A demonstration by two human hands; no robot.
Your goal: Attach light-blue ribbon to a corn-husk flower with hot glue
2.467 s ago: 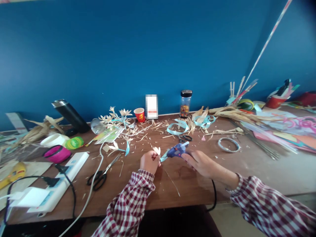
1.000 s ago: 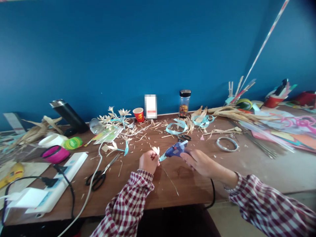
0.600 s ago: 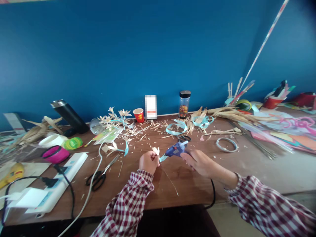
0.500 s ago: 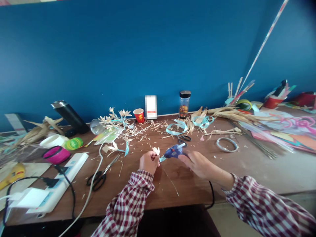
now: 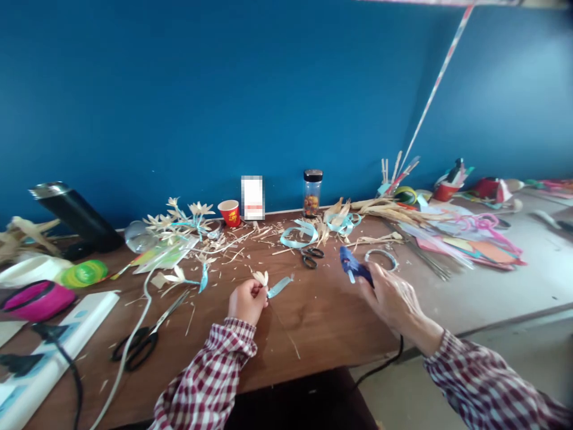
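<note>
Between the closed fingers of my left hand (image 5: 248, 301) is a small cream craft flower (image 5: 261, 278), its petals showing above the fingertips. A strip of light blue ribbon (image 5: 280, 287) sticks out to the right from the same fingers, and a thin stem wire (image 5: 286, 328) runs down below the hand. Over to the right, my right hand (image 5: 394, 298) is wrapped round the handle of a blue glue gun (image 5: 353, 266), whose black cord hangs off the table edge. The gun is well apart from the flower. My palm hides most of its handle.
Black-handled scissors (image 5: 141, 346) and a white power strip (image 5: 58, 358) lie at the left. Finished-looking flowers (image 5: 179, 218), a red paper cup (image 5: 230, 213) and a jar (image 5: 312, 194) stand along the back. Small scissors (image 5: 311, 257) and a wire coil (image 5: 381, 259) lie nearer the right hand.
My right hand has drawn the glue gun away from the flower and ribbon, to the right. My left hand still holds the flower. The whole view has turned rightward.
</note>
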